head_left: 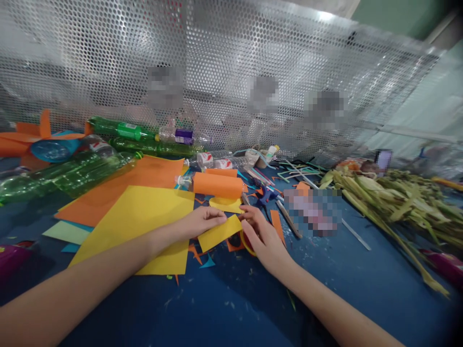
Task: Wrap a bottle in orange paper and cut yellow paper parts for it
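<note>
My left hand [208, 221] pinches a small rectangular piece of yellow paper [219, 234] by its upper left part. At the paper's right corner, the thumb and fingertips of my right hand [265, 239] close on its edge. Just beyond lies a clear plastic bottle wrapped in orange paper [219, 185], with a curved yellow paper piece [226, 205] in front of it. Under my left forearm is a large yellow sheet [159, 209]. A yellow ring-shaped thing [248, 246] is partly hidden beside my right hand.
Green plastic bottles [90, 171] and an orange sheet [152, 173] lie at left, near an orange paper pinwheel shape [45, 126]. Dried husks [390, 207] cover the right. Paper scraps [208, 262], a blue tool [266, 195] and sticks [289, 219] are scattered centrally. A perforated metal screen [217, 58] stands behind.
</note>
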The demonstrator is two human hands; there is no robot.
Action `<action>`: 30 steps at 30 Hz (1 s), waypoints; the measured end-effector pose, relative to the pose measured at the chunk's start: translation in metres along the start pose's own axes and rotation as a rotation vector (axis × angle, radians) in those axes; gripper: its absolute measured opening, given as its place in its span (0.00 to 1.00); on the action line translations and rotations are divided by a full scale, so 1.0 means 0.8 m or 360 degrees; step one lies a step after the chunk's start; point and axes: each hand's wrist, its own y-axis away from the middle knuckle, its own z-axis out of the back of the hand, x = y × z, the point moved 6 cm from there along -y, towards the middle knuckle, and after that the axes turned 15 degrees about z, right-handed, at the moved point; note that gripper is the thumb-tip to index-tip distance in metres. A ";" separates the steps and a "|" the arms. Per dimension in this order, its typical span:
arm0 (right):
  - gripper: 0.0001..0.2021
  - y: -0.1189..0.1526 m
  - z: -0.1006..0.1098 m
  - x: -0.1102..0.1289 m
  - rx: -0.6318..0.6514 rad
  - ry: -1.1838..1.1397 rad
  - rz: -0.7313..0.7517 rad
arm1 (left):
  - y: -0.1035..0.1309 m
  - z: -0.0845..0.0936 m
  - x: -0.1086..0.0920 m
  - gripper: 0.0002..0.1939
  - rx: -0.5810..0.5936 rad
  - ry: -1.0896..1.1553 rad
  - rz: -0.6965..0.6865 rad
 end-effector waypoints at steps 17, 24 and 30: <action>0.13 -0.002 0.023 -0.010 0.0413 0.1372 -0.0174 | 0.011 0.026 -0.023 0.11 -0.0278 0.0199 -0.0135; 0.19 0.005 0.020 -0.031 0.0611 0.1560 -0.0345 | 0.017 0.041 -0.029 0.13 -0.0344 0.0288 -0.0076; 0.15 0.000 0.041 -0.047 0.0461 0.1023 -0.0515 | 0.022 0.059 -0.035 0.14 -0.0473 0.0322 -0.0062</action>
